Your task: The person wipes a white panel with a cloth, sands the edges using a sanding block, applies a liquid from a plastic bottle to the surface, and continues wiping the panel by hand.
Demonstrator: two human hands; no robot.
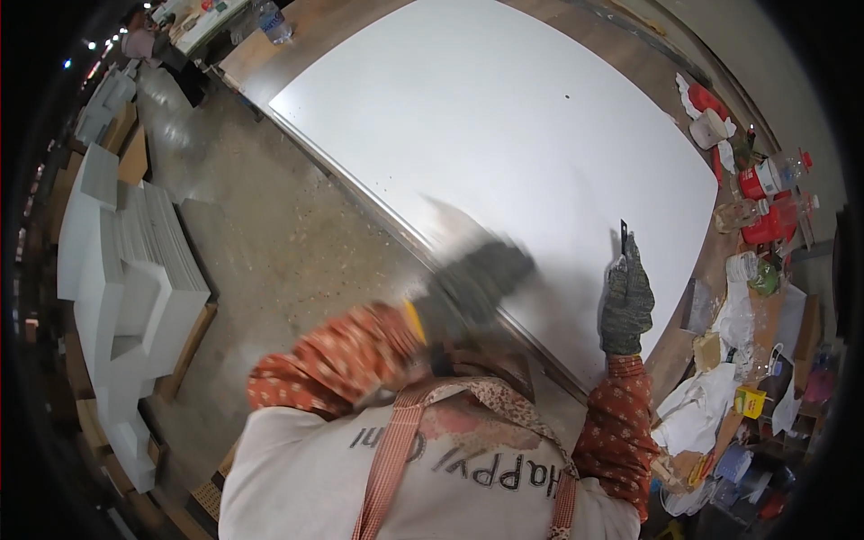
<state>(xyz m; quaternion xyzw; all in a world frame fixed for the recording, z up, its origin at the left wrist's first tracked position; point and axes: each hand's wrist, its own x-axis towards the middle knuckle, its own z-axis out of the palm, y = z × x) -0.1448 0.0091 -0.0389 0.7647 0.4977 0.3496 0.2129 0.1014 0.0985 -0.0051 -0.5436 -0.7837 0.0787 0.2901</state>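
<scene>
A large, glossy white panel (504, 117) lies flat in front of me on a brown worktable. My left hand (477, 281), in a dark grey knit glove with a yellow cuff, is over the panel's left edge and smeared by motion. From it reaches a whitish, cloth-like piece (454, 227), too blurred to name surely. Over the panel's right part, my right hand (627, 301) wears a similar glove. Its fingers are held together along a slim black tool (623, 236), whose end stands out past the fingertips; the rest is hidden.
Stacked white boards (166, 243) stand on the floor to the left. Along the right are red-labelled containers (763, 180), a white cup (708, 129), crumpled white wrapping (697, 409) and a small yellow box (749, 401). A water bottle (274, 22) stands at the far left; a person (162, 49) is beyond.
</scene>
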